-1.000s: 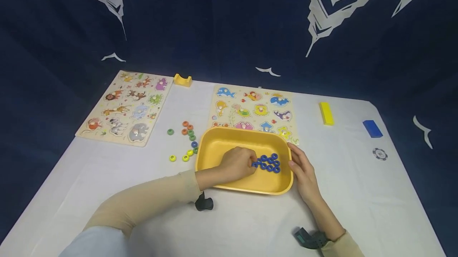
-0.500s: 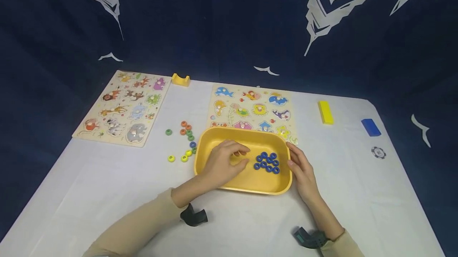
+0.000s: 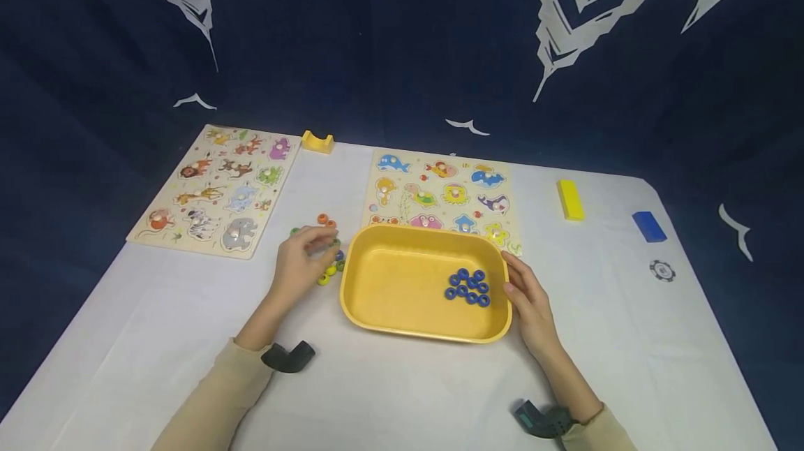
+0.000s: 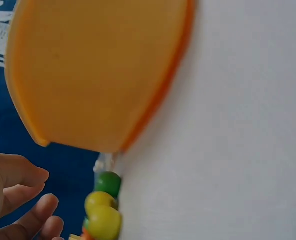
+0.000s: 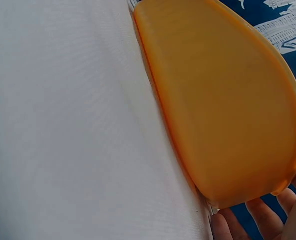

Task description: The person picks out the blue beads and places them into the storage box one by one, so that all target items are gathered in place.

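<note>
My left hand (image 3: pixel 299 264) hovers over the loose beads to the left of the yellow tray (image 3: pixel 389 297), thumb and fingers apart with nothing between them. Under and beside it lie orange beads (image 3: pixel 323 218), yellow beads (image 3: pixel 331 270) and a blue bead (image 3: pixel 340 255), with green ones partly hidden. In the left wrist view a green bead (image 4: pixel 108 183) and a yellow bead (image 4: pixel 105 223) lie by the tray's end, right of the fingertips. My right hand (image 3: pixel 530 304) rests against the outside of the tray's right end. Several blue beads (image 3: pixel 472 283) sit grouped inside the tray at the right.
Behind the tray lies a sea-animal puzzle board (image 3: pixel 402 189); a land-animal puzzle board (image 3: pixel 213 193) is at the left. A yellow notched block (image 3: pixel 317 143) stands at the back. At the right are a yellow block (image 3: pixel 570 200), a blue block (image 3: pixel 650 226) and a poker chip (image 3: pixel 662 271).
My left hand has let go of a blue bead in the tray and moved left, out over the loose beads. The right hand has stayed at the tray's right end.
</note>
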### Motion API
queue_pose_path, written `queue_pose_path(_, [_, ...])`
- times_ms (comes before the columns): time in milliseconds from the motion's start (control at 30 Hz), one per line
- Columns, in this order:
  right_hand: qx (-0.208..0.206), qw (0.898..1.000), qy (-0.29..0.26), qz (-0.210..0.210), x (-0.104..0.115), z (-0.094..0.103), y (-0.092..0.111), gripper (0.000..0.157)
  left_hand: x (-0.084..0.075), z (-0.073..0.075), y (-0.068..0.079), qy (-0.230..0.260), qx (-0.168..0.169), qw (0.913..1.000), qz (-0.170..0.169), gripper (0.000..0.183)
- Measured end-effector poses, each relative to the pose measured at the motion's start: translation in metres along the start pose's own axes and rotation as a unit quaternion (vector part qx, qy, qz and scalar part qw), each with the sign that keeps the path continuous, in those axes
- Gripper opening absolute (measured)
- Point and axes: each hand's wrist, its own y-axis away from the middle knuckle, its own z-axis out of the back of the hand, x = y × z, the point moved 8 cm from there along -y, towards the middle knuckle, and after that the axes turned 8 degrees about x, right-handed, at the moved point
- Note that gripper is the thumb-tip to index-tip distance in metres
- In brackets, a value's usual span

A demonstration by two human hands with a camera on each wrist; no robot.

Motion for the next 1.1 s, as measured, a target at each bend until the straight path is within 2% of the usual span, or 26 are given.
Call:
queue_pose_path(133, [0.001, 1.0, 0.0, 0.004, 0.001, 0.0, 0.0, 0.042, 0.014, -0.005, -0.001, -0.002, 0.011, 0.9997, 0.021, 0.025])
queue_pose_path(400, [0.002, 1.0, -0.001, 0.007, 0.002, -0.001, 0.0, 0.042, 0.029, -0.015, -0.001, -0.056, 0.036, 0.9967, 0.046, 0.024])
queue_pose_path(767, [0.001, 1.0, -0.01, 0.005, 0.001, -0.001, 0.001, 0.043, 0.028, -0.017, -0.002, -0.096, 0.035, 0.9942, 0.032, 0.018])
queue_pose_path(1000, [0.001, 1.0, -0.006, 0.005, 0.001, -0.001, 0.0, 0.043, 0.026, -0.01, -0.003, -0.086, 0.001, 0.996, 0.024, 0.011])
queue_pose_path(1100, [0.001, 1.0, -0.001, 0.005, 0.001, 0.0, 0.0, 0.043, 0.025, -0.011, -0.004, -0.094, 0.017, 0.995, 0.027, 0.014])
